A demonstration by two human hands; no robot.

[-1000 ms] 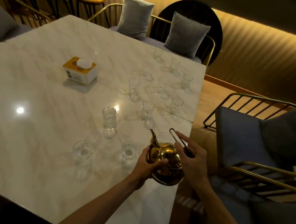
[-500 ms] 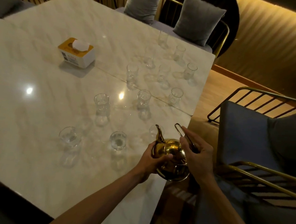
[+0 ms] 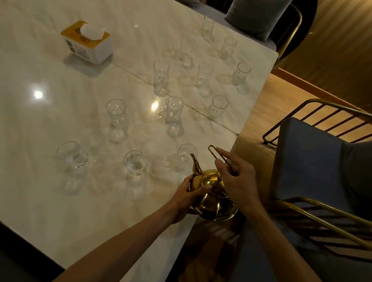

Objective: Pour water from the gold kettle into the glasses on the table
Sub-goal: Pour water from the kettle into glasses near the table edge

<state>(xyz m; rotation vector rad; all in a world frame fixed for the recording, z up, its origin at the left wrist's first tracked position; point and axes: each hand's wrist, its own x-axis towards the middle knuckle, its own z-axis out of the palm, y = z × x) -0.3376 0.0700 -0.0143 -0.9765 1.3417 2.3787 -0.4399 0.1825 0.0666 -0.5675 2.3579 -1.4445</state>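
Observation:
A gold kettle (image 3: pixel 212 194) hangs at the right edge of the marble table (image 3: pixel 30 171), its spout pointing up and away toward a clear glass (image 3: pixel 184 155). My right hand (image 3: pixel 238 182) grips the kettle's wire handle from above. My left hand (image 3: pixel 190 197) cups the kettle's left side below the spout. Several clear glasses stand across the table: one (image 3: pixel 135 165) just left of the kettle, one (image 3: pixel 73 160) further left, a taller one (image 3: pixel 116 118) behind them, and more toward the far right corner, such as one (image 3: pixel 218 106).
A white and yellow tissue box (image 3: pixel 87 41) stands at the table's back left. A blue cushioned chair with gold metal rails (image 3: pixel 313 176) is close on the right. Grey cushions (image 3: pixel 259 11) sit on a seat beyond the far edge. Wooden floor shows between table and chair.
The camera has tilted down and closer, so the table fills more of the view. The kettle and both hands keep the same grip, with the spout still near the same glass.

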